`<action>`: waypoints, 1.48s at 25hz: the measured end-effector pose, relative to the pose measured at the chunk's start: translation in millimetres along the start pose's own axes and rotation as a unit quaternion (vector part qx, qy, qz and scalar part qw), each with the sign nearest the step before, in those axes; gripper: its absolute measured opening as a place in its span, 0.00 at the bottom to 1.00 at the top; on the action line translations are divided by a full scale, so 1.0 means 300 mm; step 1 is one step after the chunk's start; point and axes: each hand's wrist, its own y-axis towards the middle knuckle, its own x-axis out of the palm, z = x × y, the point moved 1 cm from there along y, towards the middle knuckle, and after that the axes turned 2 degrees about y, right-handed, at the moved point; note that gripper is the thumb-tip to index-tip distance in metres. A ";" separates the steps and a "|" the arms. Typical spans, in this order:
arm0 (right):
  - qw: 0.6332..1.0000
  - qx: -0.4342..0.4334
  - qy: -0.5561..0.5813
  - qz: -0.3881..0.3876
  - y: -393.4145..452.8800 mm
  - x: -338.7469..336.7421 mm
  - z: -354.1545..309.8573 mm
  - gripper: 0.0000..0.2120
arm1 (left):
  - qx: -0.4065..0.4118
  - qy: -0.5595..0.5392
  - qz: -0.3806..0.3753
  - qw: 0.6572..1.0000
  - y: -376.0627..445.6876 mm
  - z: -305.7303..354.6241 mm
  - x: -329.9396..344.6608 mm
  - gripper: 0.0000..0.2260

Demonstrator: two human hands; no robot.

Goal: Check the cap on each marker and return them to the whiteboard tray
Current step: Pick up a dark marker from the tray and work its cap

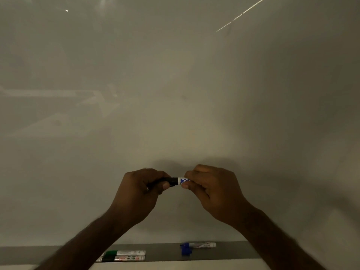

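I hold one marker (178, 181) level in front of the whiteboard, above the tray. My left hand (142, 190) grips its dark cap end. My right hand (210, 189) grips the white barrel with a blue label. Cap and barrel sit together with no gap showing. On the grey tray (163, 250) below lie two markers with green caps (124, 255) side by side at the left. A marker with a blue end (198, 245) lies further right, and a loose blue cap (186, 251) rests just in front of it.
The whiteboard (175, 84) fills the view above the tray, dim and unmarked, with faint reflections at the left. A pale ledge (175, 266) runs along the tray's near edge at the bottom.
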 end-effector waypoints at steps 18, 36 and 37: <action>0.934 0.198 0.248 -0.165 -0.246 0.407 0.162 0.08 | -0.109 0.023 -0.139 0.984 -0.209 -0.293 0.304 0.11; 0.944 0.212 -0.033 -0.252 -0.506 0.880 0.180 0.06 | -0.125 0.233 -0.282 0.922 -0.497 -0.549 0.627 0.08; 0.945 0.210 -0.038 -0.247 -0.507 0.882 0.177 0.06 | -0.127 0.232 -0.282 0.922 -0.500 -0.553 0.630 0.08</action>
